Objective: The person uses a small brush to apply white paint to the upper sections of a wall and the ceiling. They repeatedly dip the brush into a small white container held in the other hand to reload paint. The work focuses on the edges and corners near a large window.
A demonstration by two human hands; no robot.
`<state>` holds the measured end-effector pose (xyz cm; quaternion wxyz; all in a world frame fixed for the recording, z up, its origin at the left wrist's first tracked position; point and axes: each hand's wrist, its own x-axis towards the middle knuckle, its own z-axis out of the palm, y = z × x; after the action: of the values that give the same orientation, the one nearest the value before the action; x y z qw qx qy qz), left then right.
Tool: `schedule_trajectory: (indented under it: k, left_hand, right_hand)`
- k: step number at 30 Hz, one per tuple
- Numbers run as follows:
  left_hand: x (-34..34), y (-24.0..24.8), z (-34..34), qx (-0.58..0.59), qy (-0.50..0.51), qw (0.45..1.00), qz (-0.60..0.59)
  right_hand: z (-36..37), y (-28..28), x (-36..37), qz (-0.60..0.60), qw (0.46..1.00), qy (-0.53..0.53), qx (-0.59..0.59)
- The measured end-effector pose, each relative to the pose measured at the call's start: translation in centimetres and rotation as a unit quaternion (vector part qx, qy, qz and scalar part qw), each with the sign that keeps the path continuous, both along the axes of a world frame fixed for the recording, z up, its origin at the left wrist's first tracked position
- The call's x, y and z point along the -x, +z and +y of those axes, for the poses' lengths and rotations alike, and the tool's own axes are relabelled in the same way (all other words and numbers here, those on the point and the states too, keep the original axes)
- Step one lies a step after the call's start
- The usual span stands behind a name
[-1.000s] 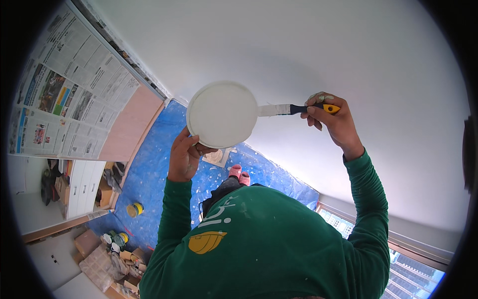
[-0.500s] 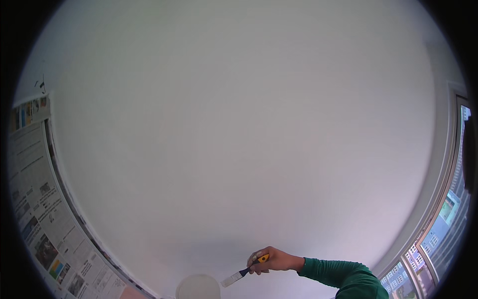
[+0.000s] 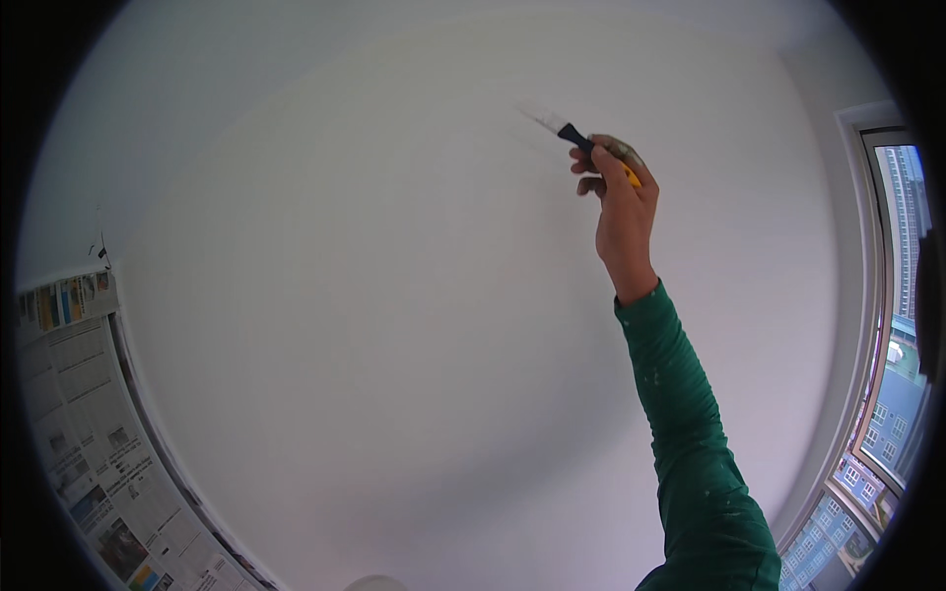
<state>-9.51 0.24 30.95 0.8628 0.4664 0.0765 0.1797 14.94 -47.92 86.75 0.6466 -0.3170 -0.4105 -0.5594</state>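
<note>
Raised high in front of a pale wall (image 3: 374, 295), my right hand (image 3: 619, 187) is closed around a paintbrush (image 3: 576, 137). The brush has a dark blue and yellow handle, and its whitish bristles point up and to the left. Its tip is at or very near the wall; I cannot tell if it touches. Light smears mark my fingers, and the green sleeve (image 3: 690, 433) carries small pale specks. At the lower edge, only the top of a rounded pale object (image 3: 375, 583) shows. My left hand is out of the picture.
Newspaper sheets (image 3: 99, 394) cover a panel on the left, beside a dark-edged frame. Thin wires (image 3: 101, 251) stick out above it. On the right is a framed window (image 3: 872, 325) with buildings outside.
My right hand has risen from low near the rounded pale object to high on the wall, carrying the paintbrush. Its bristles now point up instead of down. The view has shifted, too.
</note>
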Motion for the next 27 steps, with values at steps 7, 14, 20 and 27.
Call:
schedule_trajectory:
  k: [7, 14, 20, 27]
  left_hand:
    - [0.6, -0.8, 0.4, 0.066, 0.039, 0.996, -0.035]
    - [-0.1, 2.0, -1.0, 0.07, 0.076, 0.994, -0.017]
    - [-0.1, 0.8, -0.2, 0.035, 0.076, 0.996, -0.039]
    - [0.1, 1.8, -0.4, 0.028, 0.085, 0.995, -0.04]
  right_hand:
    - [-2.7, 15.8, -4.1, -0.045, 0.977, -0.152, -0.146]
    - [-4.3, 21.1, -4.7, 0.002, 0.953, -0.232, -0.197]
    - [-4.9, 23.3, -5.9, 0.001, 0.92, -0.326, -0.22]
    - [-4.5, 24.3, -7.1, -0.013, 0.909, -0.379, -0.172]
